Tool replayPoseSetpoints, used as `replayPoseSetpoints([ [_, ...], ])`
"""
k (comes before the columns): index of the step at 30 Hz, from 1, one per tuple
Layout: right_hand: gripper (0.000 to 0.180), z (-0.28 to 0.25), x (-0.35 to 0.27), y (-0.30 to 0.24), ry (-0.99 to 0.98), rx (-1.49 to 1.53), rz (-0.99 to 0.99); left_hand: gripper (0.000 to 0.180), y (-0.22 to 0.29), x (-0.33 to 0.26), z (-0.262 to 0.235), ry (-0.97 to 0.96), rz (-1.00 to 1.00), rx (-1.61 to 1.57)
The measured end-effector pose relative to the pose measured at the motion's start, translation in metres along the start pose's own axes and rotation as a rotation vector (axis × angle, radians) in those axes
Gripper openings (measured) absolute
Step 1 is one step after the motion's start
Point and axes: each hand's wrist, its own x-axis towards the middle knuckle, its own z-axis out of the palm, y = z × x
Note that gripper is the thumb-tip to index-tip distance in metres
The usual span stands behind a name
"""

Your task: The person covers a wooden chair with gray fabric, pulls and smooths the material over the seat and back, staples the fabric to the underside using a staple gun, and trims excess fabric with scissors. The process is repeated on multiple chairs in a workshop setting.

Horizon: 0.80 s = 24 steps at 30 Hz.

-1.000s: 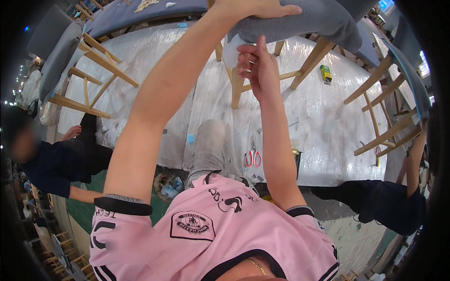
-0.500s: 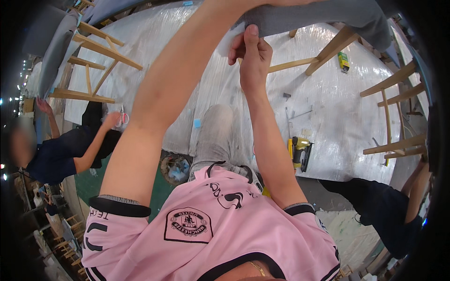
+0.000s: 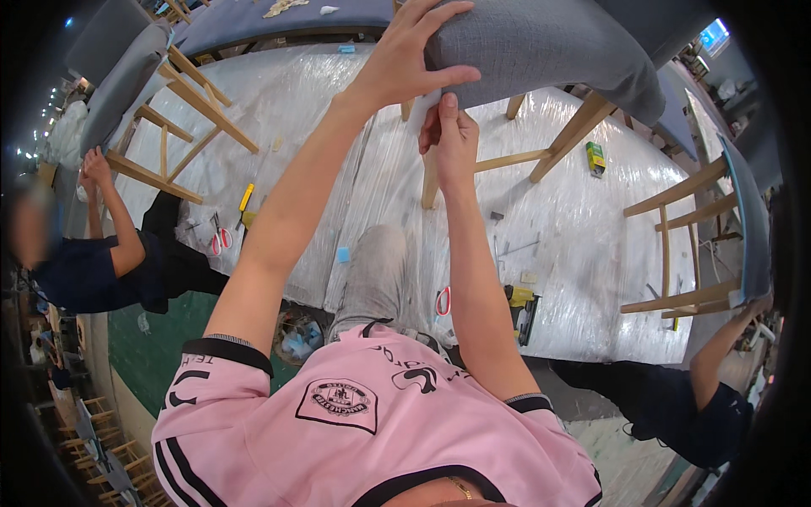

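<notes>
A chair with a grey fabric seat (image 3: 549, 42) and wooden legs (image 3: 570, 139) stands in front of me on a plastic-covered worktop. My left hand (image 3: 401, 59) lies at the near left corner of the seat, its thumb and fingers spread apart over the grey cloth. Just below that corner, my right hand (image 3: 454, 144) is closed, thumb up, at a whitish fabric edge (image 3: 429, 111) hanging under the seat. The curled fingers partly hide what they grip.
Red-handled scissors (image 3: 443, 301) and a yellow-black staple gun (image 3: 521, 313) lie beside my right forearm. Farther off is a green-yellow box (image 3: 596, 159). Co-workers handle a chair (image 3: 182, 127) on the left and another chair (image 3: 676, 237) on the right. More scissors (image 3: 220, 240) lie at left.
My left hand has come into view, spread on the seat corner. My right hand appears lower in the picture as the view has shifted. The left co-worker's hand has risen from the scissors to a chair.
</notes>
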Motion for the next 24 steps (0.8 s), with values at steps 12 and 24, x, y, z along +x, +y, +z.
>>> replayPoseSetpoints([
  [12,0.061,-0.003,0.008,-0.007,-0.057,-0.130,-0.027,0.061,-0.051,0.012,-0.008,0.247,-0.235,-0.408],
  [24,0.059,0.001,0.019,0.027,0.273,0.085,0.179,0.080,0.065,0.050,0.094,-0.026,0.008,0.764],
])
